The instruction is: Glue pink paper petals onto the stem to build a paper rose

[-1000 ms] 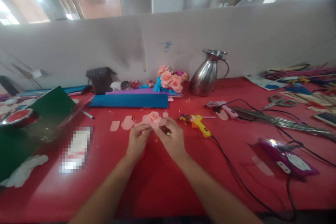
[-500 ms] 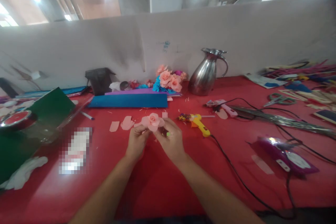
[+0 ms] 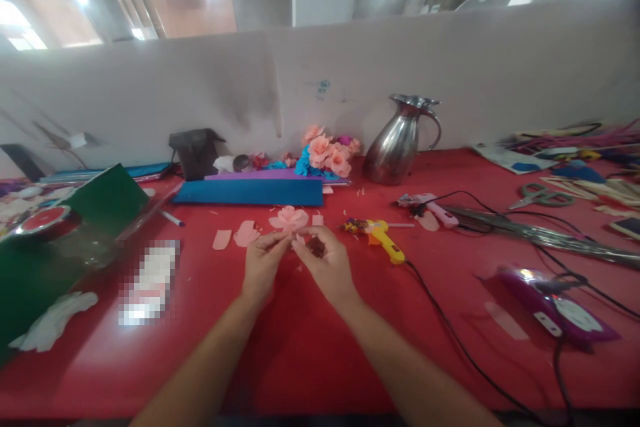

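Head view: the left hand [image 3: 261,268] and right hand [image 3: 329,271] have their fingertips closed in a pinch on one pink paper flower [image 3: 289,217], which is just beyond the fingers, above the red table [image 3: 295,367]. Beyond and right of the fingers stands one steel jug [image 3: 393,147]; its contents cannot be seen. Beyond and left of them is one black pouch [image 3: 195,155], its inside hidden. Two glue guns lie right of the fingers: a yellow glue gun [image 3: 384,240] near them and a pink glue gun [image 3: 441,213] farther off. One pair of scissors [image 3: 543,195] is well beyond those. Straight past the fingers, a bunch of paper flowers [image 3: 327,153] overlaps too much to count. Higher up, blue writing [image 3: 324,88] on the wall is too blurred to read.
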Demonstrator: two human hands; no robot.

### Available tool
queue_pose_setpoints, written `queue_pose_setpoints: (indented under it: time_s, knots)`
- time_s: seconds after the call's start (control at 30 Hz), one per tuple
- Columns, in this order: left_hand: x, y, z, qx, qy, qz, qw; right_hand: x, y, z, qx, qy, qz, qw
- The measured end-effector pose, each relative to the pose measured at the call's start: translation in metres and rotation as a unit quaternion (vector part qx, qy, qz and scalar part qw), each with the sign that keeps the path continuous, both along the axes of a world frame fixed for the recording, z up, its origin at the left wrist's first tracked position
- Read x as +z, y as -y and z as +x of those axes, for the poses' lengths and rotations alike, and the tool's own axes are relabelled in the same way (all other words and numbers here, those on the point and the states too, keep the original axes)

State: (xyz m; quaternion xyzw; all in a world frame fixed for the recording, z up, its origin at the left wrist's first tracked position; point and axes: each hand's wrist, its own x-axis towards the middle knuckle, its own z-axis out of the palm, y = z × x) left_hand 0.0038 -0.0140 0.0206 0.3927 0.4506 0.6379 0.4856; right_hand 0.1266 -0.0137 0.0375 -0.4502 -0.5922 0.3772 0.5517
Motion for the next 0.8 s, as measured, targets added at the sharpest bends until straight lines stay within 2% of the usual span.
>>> queue_pose_setpoints:
  time_s: [0.1, 0.2, 0.3, 0.43, 0.53, 0.8]
  knots:
    - [-0.001, 0.000, 0.000, 0.001, -0.005, -0.026, 1.000, -0.002, -0.001, -0.001, 0.004, -0.013, -0.028, 1.000]
    - [0.000, -0.001, 0.001, -0.001, -0.005, -0.035, 0.999, -0.003, -0.002, -0.002, 0.022, -0.069, -0.100, 0.992]
    - [0.005, 0.000, 0.002, 0.002, -0.004, -0.040, 0.999, -0.003, -0.006, -0.001, 0.043, -0.157, -0.174, 0.971]
    - [0.009, 0.002, 0.005, -0.004, -0.020, -0.040, 0.999, -0.001, -0.014, 0.004, 0.067, -0.278, -0.241, 0.928]
    - [0.007, 0.001, 0.004, -0.020, -0.022, -0.042, 0.999, 0.000, -0.017, 0.007, 0.091, -0.320, -0.263, 0.906]
    - [-0.003, -0.002, 0.002, -0.026, -0.050, -0.037, 0.998, 0.006, -0.014, 0.007, 0.104, -0.318, -0.259, 0.906]
